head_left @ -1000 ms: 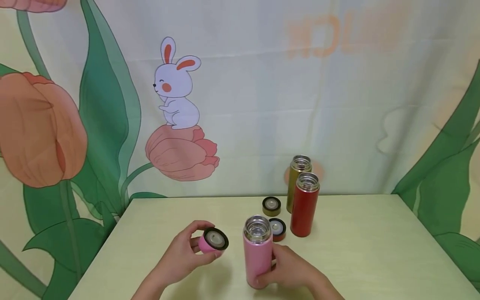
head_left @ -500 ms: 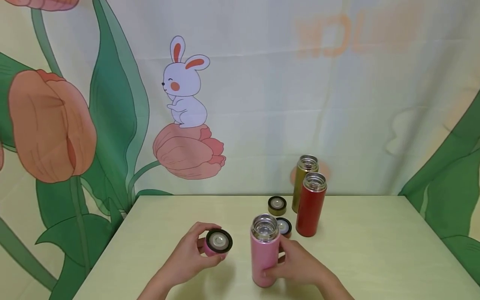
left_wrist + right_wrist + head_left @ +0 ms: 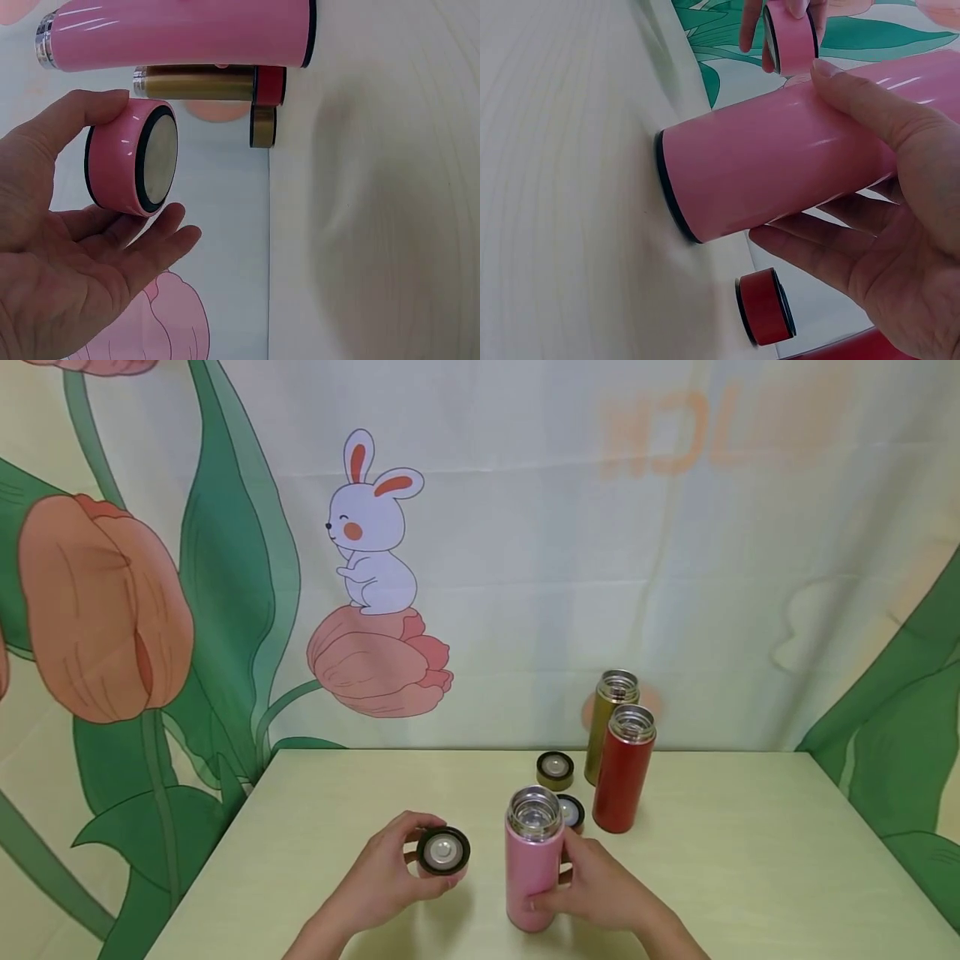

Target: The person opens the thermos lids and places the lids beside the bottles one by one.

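My left hand (image 3: 386,872) pinches a pink flask lid (image 3: 442,852) between thumb and fingers, above the table. The lid's black-ringed inner side faces up in the head view; its pale flat top (image 3: 161,161) shows in the left wrist view, with the thumb on one side and fingers on the other. To the right, my right hand (image 3: 596,889) grips the lower body of an upright pink vacuum flask (image 3: 531,877). That flask's steel mouth (image 3: 535,814) is uncovered. A gap separates lid and flask in the head view.
Behind the pink flask lie a red lid (image 3: 574,814) and an olive-gold lid (image 3: 555,774), inner sides up. An uncapped red flask (image 3: 622,781) stands at back right, partly covering a gold flask (image 3: 602,727). A printed curtain (image 3: 510,610) hangs behind the table (image 3: 750,860).
My left hand has turned the pink lid from tilted to nearly level and lowered it slightly. The head view has swung a little left. My right hand keeps its grip on the pink flask.
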### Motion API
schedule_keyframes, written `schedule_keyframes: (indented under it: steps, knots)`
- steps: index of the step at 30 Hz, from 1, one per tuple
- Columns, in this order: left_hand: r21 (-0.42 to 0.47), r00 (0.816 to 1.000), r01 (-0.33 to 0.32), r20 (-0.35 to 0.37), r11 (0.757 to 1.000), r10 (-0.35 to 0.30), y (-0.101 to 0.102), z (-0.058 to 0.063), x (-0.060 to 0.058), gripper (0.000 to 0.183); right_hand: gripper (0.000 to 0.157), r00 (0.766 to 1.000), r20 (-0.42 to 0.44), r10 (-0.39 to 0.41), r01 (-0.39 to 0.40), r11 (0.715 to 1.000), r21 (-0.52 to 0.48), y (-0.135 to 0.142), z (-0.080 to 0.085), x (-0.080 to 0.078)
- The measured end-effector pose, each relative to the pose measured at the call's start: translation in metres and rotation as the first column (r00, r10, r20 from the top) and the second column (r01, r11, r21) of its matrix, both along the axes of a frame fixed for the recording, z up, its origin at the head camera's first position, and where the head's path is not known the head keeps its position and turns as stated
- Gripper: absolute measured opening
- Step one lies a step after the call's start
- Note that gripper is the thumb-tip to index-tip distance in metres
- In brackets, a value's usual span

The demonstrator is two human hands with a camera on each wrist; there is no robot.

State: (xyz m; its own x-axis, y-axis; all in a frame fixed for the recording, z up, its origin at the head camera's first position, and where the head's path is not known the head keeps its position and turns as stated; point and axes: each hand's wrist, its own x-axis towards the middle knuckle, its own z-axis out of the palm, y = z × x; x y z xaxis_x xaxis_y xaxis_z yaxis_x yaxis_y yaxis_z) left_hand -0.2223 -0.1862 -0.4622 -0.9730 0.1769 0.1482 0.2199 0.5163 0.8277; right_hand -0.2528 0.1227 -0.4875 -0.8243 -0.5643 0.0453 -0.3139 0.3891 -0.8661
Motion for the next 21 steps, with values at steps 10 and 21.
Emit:
schedule_keyframes:
  steps: [10,21]
  knots:
    - [-0.094,0.998,-0.022,-0.058,0.995,0.017,0.004,0.000,-0.001,0.062,0.071,0.999,-0.016,-0.043,0.043,0.999,-0.015,0.000,0.009,0.001]
    - [-0.194,0.989,-0.105,-0.125,0.975,0.082,0.006,-0.003,-0.006,0.061,0.074,0.986,-0.048,-0.157,0.153,0.986,-0.069,-0.012,0.004,0.003]
